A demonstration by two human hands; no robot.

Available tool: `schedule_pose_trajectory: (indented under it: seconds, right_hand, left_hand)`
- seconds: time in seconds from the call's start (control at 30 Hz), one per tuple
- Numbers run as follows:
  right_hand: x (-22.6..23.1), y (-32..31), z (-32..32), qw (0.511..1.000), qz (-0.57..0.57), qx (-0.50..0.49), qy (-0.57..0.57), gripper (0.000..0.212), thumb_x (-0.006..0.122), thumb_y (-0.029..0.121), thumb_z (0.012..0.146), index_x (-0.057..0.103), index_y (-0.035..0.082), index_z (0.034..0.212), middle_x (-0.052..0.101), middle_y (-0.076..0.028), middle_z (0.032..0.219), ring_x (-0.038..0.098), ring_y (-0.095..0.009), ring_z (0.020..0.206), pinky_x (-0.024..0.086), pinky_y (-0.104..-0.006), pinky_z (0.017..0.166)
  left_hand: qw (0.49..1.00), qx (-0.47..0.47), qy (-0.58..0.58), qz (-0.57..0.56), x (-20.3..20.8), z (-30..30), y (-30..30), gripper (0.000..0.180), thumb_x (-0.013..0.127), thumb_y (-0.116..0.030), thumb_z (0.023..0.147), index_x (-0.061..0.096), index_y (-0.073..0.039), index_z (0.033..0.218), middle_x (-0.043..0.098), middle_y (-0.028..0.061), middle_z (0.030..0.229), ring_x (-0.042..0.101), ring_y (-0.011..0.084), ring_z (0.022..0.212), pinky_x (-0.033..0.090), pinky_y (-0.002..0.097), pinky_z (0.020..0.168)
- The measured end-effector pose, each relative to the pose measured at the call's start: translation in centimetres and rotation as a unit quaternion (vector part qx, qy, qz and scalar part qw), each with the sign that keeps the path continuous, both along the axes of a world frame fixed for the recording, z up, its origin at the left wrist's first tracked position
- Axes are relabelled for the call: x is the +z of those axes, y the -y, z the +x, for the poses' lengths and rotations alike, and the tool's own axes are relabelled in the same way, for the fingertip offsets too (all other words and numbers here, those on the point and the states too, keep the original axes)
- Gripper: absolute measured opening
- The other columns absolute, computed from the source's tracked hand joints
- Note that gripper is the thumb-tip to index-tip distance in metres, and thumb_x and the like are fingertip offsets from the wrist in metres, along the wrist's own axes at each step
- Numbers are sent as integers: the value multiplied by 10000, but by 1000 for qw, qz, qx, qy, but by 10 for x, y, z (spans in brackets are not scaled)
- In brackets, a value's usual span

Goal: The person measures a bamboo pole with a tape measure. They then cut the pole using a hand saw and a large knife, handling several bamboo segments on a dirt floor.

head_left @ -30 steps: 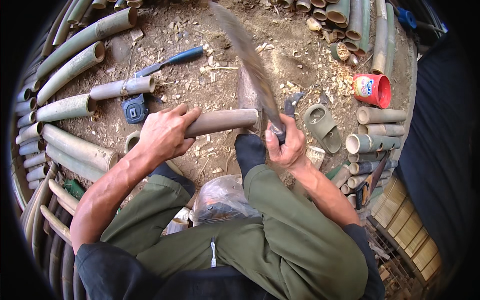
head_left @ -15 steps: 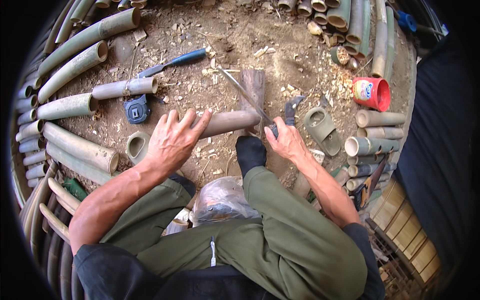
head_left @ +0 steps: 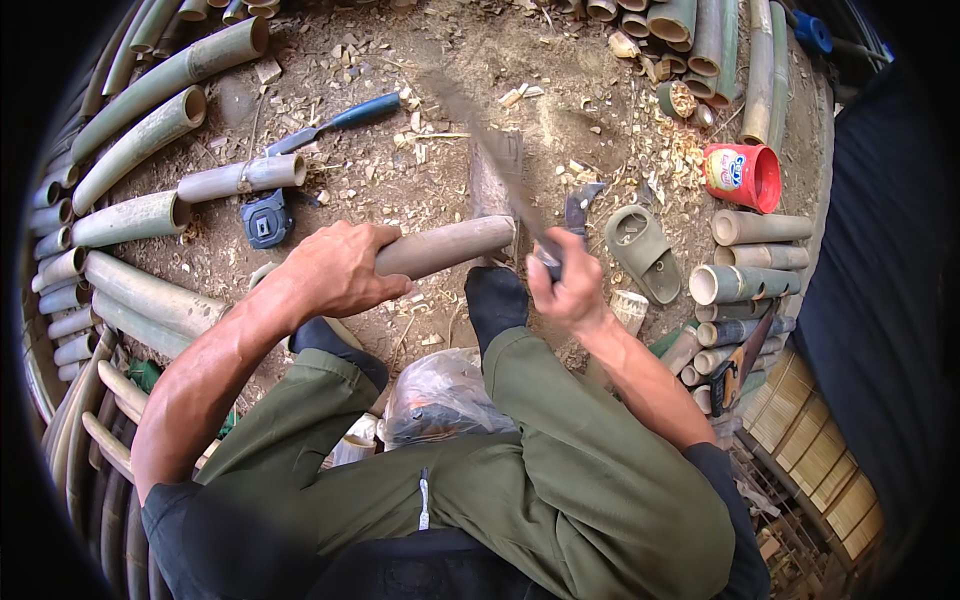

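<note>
Steadily brace the bamboo piece (head_left: 450,246) at the near edge of the wooden block (head_left: 486,190), with left hand (head_left: 340,268) wrapped around its left end, well back from the right end. With right hand (head_left: 575,285) closed on the blurred long knife (head_left: 508,172), direct strokes clear of the socked foot (head_left: 497,302) just below. Counted on the ground (head_left: 570,110): one tape measure (head_left: 266,219), one blue-handled chisel (head_left: 335,124), one red tub (head_left: 740,178), one dark hooked tool (head_left: 580,208).

The left hand (head_left: 338,270) grips a bamboo tube (head_left: 450,247); the right hand (head_left: 572,285) holds a motion-blurred long knife (head_left: 492,150) near its end.
</note>
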State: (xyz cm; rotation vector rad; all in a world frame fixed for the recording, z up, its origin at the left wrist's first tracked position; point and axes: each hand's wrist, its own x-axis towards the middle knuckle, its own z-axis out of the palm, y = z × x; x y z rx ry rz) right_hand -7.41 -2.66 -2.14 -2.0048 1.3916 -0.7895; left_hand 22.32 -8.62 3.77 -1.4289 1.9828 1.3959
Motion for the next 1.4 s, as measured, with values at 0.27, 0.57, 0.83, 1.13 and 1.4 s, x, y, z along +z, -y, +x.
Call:
schedule_pose_trajectory:
  seconds: [0.27,0.57,0.83,1.13,1.4]
  right_hand:
    - [27,10,19,1000,11,10,-16,399,590,289,971,505,-81,1095,635,-220,767,692,-349,655,538,-413,551]
    - [4,20,6,995,91,-6,-35,334,623,254,950,543,-24,1116,648,-284,796,660,-458,684,523,-488,562]
    - [-28,11,-31,957,249,-16,-149,329,605,298,947,549,3,1079,651,-248,728,676,-445,723,520,-471,596]
    - [-7,-6,-29,904,361,-178,142,350,615,335,978,563,-1,1063,580,-42,645,567,-125,501,448,-309,461]
    - [-1,-39,-68,910,317,-213,161,342,628,322,977,562,3,1081,565,-12,650,549,-75,511,436,-263,462]
  left_hand:
    - [992,-7,-3,-125,-9,5,-23,555,734,-333,768,600,-85,1246,679,207,956,673,403,867,540,475,785]
    - [970,-31,9,-242,-13,6,-46,673,780,-256,746,530,-133,1359,593,113,913,657,308,834,540,429,694]
    - [916,-69,54,-391,-48,8,-54,728,771,-177,724,500,-106,1395,571,79,949,593,252,890,488,417,794]
    - [955,-69,-26,-286,-111,-101,-13,584,730,-253,828,480,-39,1311,624,170,1130,581,297,1144,495,453,970]
    - [970,83,-52,-222,84,-17,25,656,718,-152,690,545,10,1301,611,163,1037,631,309,962,547,417,904]
